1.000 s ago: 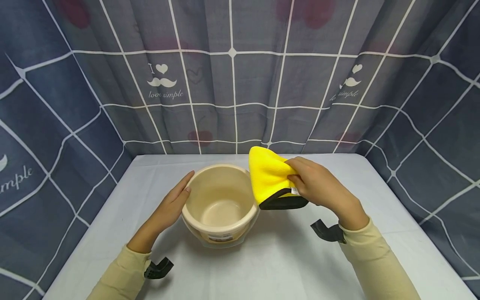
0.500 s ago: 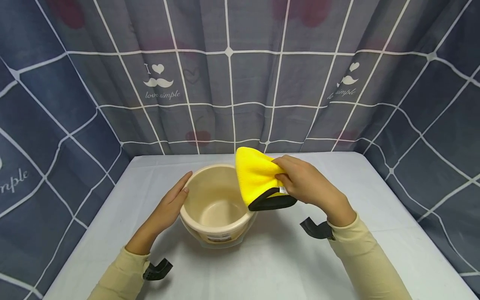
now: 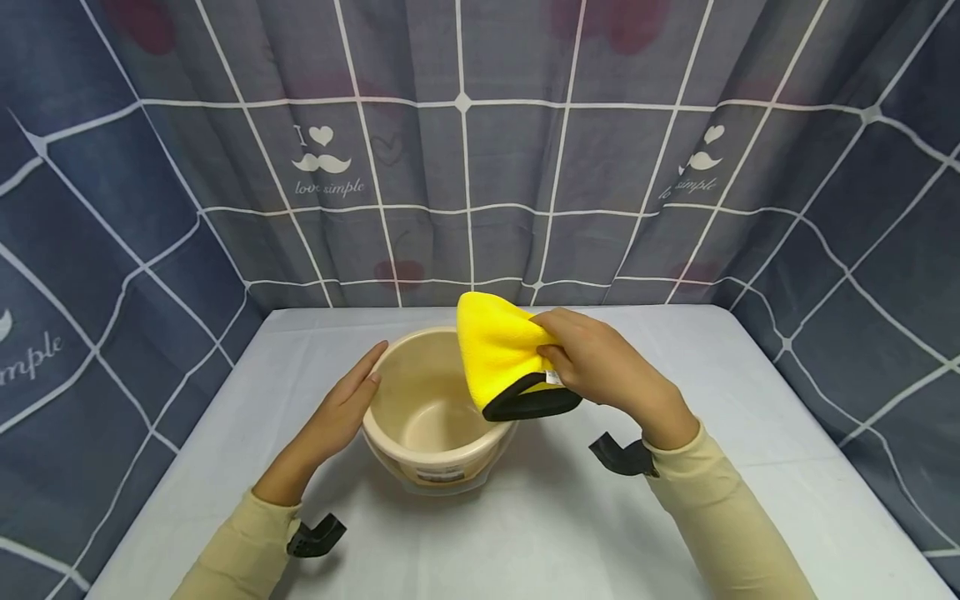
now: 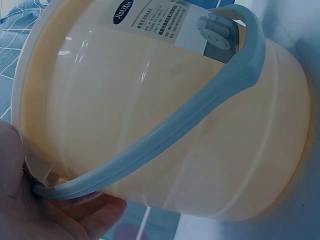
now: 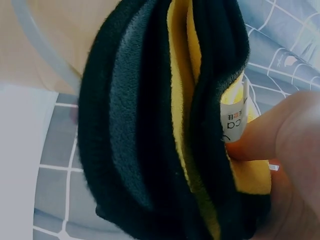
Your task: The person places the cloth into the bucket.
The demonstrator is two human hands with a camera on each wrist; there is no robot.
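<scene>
Nearest, two beige sleeves (image 3: 240, 546) reach in from the lower edge, each with a black strap (image 3: 317, 537) sticking out by the wrist. The left hand (image 3: 337, 421) lies against the left side of a cream bucket (image 3: 440, 454) — its fingers extended along the wall, its thumb at the rim. In the left wrist view the fingertips show past the end of the bucket's blue-grey handle (image 4: 165, 132), which slants down across the wall beside a printed label (image 4: 155, 17).

The bucket stands upright on the tabletop (image 3: 570, 533), between the two hands, its mouth turned up. The right hand (image 3: 603, 362) is closed on a folded yellow cloth (image 3: 495, 350), pinching it between thumb and fingers. The cloth hangs at the bucket's right side and hides part of the rim in the head view — whether it touches the rim I cannot tell. Its black border faces the near side; the right wrist view shows several layers and a white tag (image 5: 234, 117) by the thumb.

Beyond the white tabletop, a grey-blue curtain (image 3: 420, 167) with white grid lines, hearts and moustaches surrounds the back and sides.
</scene>
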